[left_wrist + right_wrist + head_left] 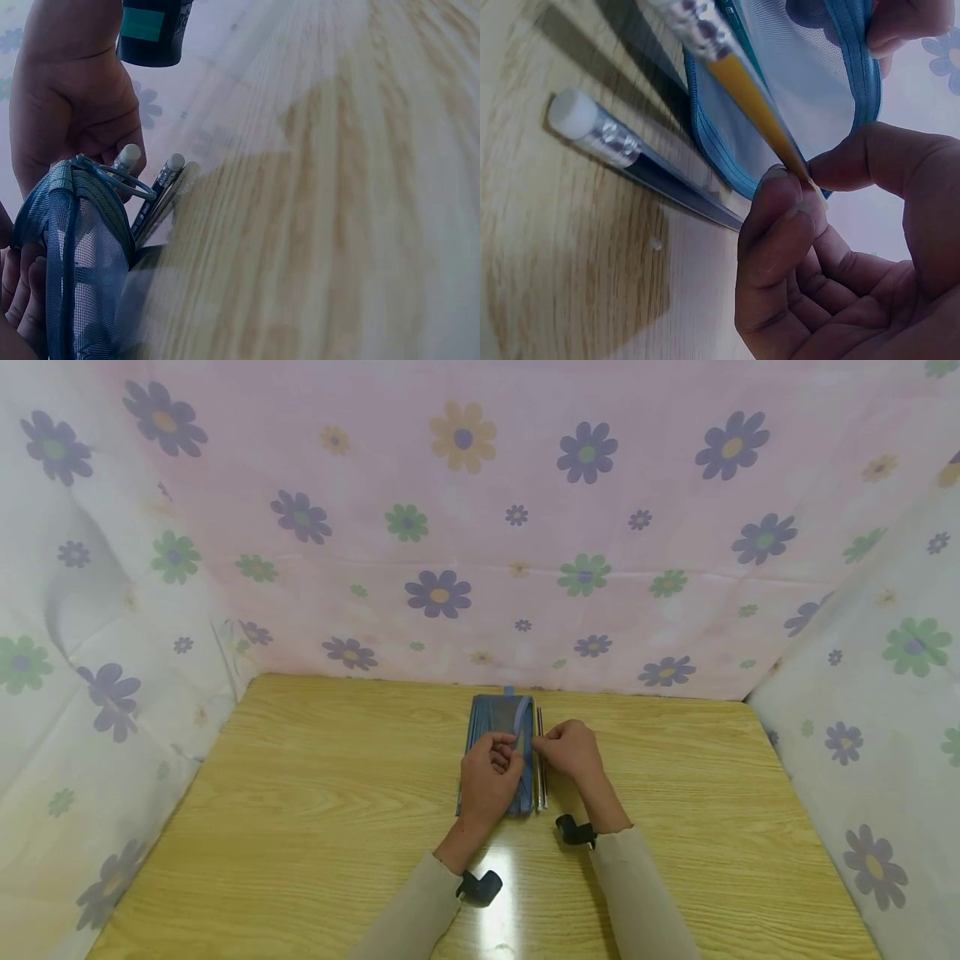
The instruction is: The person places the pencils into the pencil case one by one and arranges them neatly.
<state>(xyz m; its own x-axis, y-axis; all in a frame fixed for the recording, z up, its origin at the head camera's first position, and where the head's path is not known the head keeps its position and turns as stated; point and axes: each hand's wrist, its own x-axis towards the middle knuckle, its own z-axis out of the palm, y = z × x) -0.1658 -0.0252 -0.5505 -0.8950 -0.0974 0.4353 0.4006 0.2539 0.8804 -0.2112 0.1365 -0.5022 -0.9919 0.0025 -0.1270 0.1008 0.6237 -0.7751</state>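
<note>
A blue mesh pencil case [491, 714] lies lengthwise on the table, its zip open along the right side. My left hand [489, 781] reaches across it and pinches the edge of the opening; its fingers [911, 26] show there in the right wrist view. Beside that edge, my right hand [573, 747] pinches a yellow pencil [742, 90] between thumb and fingertips, its eraser end over the opening. A dark pencil [667, 176] with a white eraser lies on the table alongside the case. Inside the mesh a teal strip of zip or pencil shows partly.
The wooden table [337, 777] meets a flowered pink cloth [510, 543] just behind the case. White flowered cloths stand at both sides. Black wrist cameras [480, 888] sit on both forearms, close over the table.
</note>
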